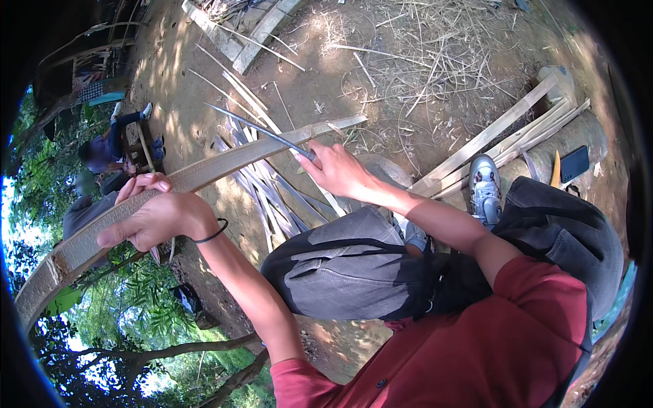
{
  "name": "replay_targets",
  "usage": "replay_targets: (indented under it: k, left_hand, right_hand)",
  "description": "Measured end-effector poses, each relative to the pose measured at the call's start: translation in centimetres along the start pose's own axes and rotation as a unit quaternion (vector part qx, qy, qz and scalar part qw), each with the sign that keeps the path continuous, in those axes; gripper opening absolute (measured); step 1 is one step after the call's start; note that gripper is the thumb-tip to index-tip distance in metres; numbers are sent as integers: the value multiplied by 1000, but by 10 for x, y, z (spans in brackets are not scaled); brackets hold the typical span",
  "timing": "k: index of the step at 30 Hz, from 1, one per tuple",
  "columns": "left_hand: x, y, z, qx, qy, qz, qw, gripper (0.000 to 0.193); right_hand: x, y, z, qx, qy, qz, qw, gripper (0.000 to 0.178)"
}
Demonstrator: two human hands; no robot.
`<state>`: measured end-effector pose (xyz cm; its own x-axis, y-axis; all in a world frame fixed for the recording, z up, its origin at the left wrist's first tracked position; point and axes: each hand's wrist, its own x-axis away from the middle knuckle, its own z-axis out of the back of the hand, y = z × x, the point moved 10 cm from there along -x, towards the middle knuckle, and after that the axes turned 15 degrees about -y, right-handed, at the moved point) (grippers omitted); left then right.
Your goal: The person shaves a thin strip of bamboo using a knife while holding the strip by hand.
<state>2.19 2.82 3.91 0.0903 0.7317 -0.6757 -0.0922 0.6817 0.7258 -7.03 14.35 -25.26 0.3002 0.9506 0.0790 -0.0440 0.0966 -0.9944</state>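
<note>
Plain bamboo strip [224,166], knife [265,132] in right fingers [311,168]

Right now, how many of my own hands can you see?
2: your left hand grips the long bamboo strip, and your right hand holds the knife by its handle. Neither is fully hidden.

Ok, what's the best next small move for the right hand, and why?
Probably a short knife stroke toward the strip's near-right end, away from the left hand. The right hand grips the knife, whose blade crosses the long strip in view; contact is unclear. The left hand holds the strip well apart from the blade.
</note>
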Motion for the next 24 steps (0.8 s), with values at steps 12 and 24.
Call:
replay_targets:
  k: [12, 24]
  left_hand:
    - [-9, -10, -4, 14, -18, -10, 1000, 86]
    - [-5, -1, -2, -12, 55, 25, 998, 85]
  right_hand:
    - [7, 72, 0, -98, -28, -147, 984, 49]
    - [4, 61, -5, -76, 13, -119, 990, 44]
